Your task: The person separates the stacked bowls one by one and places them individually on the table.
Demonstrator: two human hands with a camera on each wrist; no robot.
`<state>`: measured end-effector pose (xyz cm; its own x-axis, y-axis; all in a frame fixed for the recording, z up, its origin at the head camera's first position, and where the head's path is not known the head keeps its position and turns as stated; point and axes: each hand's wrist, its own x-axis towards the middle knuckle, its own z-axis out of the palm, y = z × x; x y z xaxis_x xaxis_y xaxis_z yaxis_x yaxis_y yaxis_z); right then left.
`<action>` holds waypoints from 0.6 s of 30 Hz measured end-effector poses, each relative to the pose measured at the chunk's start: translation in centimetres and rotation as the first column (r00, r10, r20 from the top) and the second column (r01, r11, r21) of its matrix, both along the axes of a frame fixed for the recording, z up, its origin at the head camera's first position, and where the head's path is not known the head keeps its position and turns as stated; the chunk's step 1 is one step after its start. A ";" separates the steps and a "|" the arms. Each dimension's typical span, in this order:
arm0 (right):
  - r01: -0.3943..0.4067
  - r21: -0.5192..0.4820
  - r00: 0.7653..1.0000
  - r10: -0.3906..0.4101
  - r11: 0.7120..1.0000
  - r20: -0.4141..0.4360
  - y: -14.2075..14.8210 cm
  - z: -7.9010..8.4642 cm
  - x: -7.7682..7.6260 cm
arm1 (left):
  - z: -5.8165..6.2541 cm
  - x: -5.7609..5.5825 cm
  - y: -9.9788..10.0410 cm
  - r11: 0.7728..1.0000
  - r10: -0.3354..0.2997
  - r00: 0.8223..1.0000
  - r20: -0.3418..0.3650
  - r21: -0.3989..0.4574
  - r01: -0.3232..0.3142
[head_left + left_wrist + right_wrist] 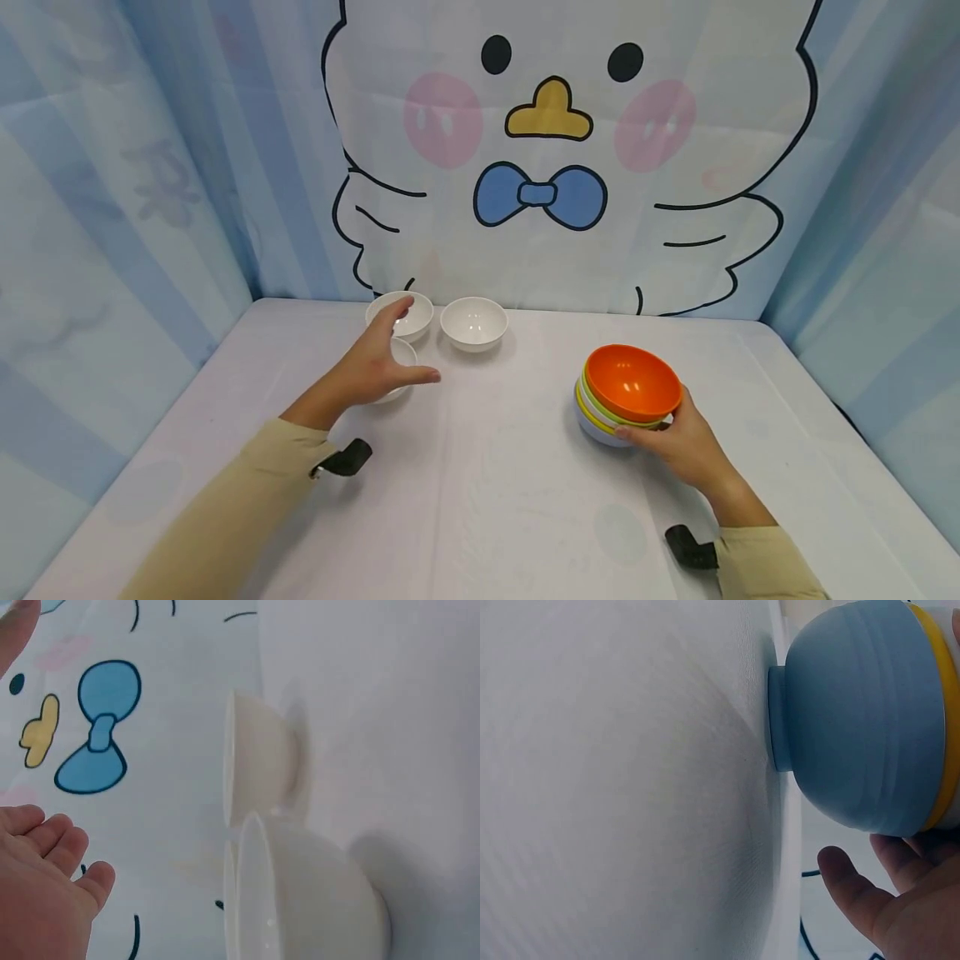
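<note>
On the right of the table stands a nested stack of bowls, orange at the top, with green, white and yellow rims below and a light blue bowl at the bottom. My right hand grips the stack's right side, thumb at the front and fingers round behind. The left hand is held over the white bowls with thumb and fingers spread apart, holding nothing. It partly hides the near white bowl and overlaps the back left one. Another white bowl stands just right of them.
A white cloth covers the table. Behind its back edge hangs a curtain printed with a cartoon face and a blue bow tie; striped blue curtains close in the sides. Black wrist devices sit at both cuffs.
</note>
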<state>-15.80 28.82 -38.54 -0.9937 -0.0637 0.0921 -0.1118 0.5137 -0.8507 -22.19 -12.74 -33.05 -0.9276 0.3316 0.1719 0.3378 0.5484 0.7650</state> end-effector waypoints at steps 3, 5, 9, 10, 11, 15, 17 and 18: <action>0.000 0.004 1.000 0.000 1.000 0.002 0.0 0.0 0.0 | 0.4 0.0 1.9 0.999 -0.049 0.999 -0.020 0.003 0.049; 0.005 0.003 1.000 -0.005 1.000 0.006 0.1 0.0 0.0 | 0.4 0.1 3.3 0.997 -0.081 0.996 -0.021 0.005 0.081; 0.003 0.005 1.000 -0.003 1.000 0.007 0.2 -0.1 0.1 | 0.4 0.2 6.1 0.989 -0.149 0.989 -0.012 0.008 0.149; 0.004 0.006 1.000 -0.004 1.000 0.006 0.2 -0.1 0.1 | 0.4 0.3 6.7 0.987 -0.163 0.987 -0.007 0.009 0.163; 0.004 0.008 1.000 -0.004 1.000 0.004 0.2 -0.2 0.1 | 0.4 0.3 7.3 0.984 -0.176 0.984 -0.003 0.010 0.176; -0.003 0.001 1.000 0.003 1.000 -0.009 0.3 -0.3 0.0 | 0.3 0.3 9.5 0.974 -0.224 0.974 0.023 0.021 0.224; -0.007 -0.003 1.000 0.007 1.000 -0.012 0.3 -0.3 0.0 | 0.1 0.3 10.4 0.968 -0.250 0.968 0.033 0.028 0.249; -0.008 -0.004 1.000 0.008 1.000 -0.012 0.3 -0.3 0.0 | 0.1 0.3 10.8 0.965 -0.260 0.965 0.039 0.029 0.259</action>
